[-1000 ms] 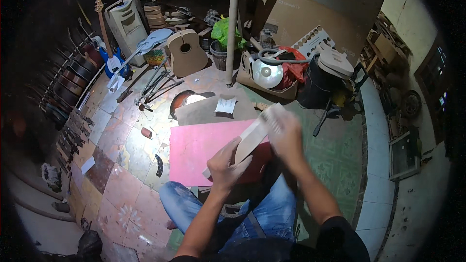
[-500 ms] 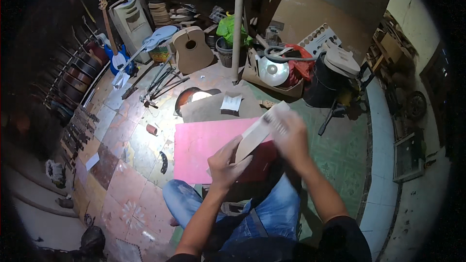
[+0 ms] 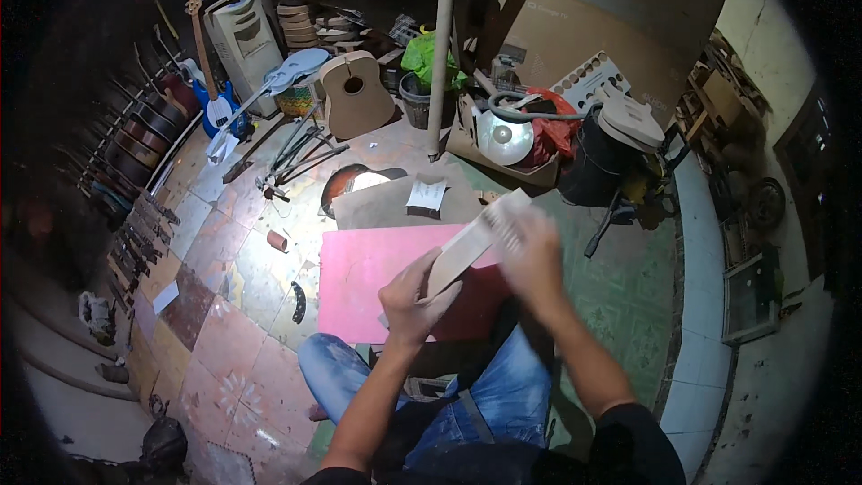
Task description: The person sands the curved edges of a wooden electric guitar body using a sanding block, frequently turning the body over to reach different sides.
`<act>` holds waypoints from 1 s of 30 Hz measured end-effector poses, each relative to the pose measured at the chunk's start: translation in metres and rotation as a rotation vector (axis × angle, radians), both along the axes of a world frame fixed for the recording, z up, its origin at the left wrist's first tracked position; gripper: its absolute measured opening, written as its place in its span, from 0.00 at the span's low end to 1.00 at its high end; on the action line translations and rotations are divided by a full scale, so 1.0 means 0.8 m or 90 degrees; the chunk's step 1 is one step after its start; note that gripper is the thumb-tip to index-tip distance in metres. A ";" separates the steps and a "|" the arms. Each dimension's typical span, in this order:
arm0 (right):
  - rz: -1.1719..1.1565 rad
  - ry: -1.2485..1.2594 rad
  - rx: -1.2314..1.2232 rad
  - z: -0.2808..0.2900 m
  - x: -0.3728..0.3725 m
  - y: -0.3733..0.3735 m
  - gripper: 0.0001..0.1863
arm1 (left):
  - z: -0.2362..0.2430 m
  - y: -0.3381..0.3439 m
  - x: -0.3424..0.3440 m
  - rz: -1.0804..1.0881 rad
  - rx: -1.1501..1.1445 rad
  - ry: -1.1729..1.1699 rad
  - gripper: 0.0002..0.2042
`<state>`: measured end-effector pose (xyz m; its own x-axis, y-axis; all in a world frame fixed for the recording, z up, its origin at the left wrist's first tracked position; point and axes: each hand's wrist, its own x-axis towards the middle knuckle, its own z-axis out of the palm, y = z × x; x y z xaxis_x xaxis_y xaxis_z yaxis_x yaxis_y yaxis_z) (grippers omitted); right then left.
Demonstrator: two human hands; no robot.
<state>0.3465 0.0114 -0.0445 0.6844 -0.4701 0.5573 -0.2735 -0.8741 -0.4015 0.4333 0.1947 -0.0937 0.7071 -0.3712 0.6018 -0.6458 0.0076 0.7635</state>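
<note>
A long, pale, flat piece that looks like wood (image 3: 461,259) slants up and to the right in front of me. My left hand (image 3: 413,298) is closed around its lower end, fingers on one side and thumb on the other. At the upper end, my right hand (image 3: 533,256) lies against or close over the piece, smeared by motion. Whether its fingers hold anything cannot be made out. Beneath both hands is a pink board (image 3: 368,274) in front of my knees.
Beyond the board are a brown sheet (image 3: 373,208), a white paper (image 3: 426,195) and a sunburst guitar body (image 3: 346,181). A curved black piece (image 3: 299,302) and a reddish cylinder (image 3: 277,241) lie left. Farther off stand an acoustic guitar body (image 3: 337,112), a pole (image 3: 440,63) and a black bucket (image 3: 588,162).
The pale piece and both hands have shifted slightly left in the picture, as has much of the scene. My right hand stays blurred at the upper end; my left keeps its hold.
</note>
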 end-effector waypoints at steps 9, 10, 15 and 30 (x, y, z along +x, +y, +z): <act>-0.026 0.007 0.144 -0.007 0.008 -0.040 0.21 | 0.001 0.002 -0.007 0.000 0.019 -0.026 0.27; 0.018 0.022 0.048 0.014 0.002 0.019 0.21 | -0.007 0.014 -0.003 0.016 0.023 -0.011 0.27; 0.070 -0.045 0.126 0.004 0.003 -0.048 0.22 | 0.003 0.006 -0.008 -0.004 0.009 0.006 0.26; -0.008 0.054 0.030 -0.001 0.009 -0.008 0.25 | -0.007 0.006 0.011 0.025 0.014 -0.011 0.26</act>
<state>0.3534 0.0051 -0.0450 0.7224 -0.5028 0.4747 -0.3190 -0.8514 -0.4163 0.4418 0.1994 -0.0991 0.7112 -0.3568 0.6057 -0.6582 -0.0352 0.7520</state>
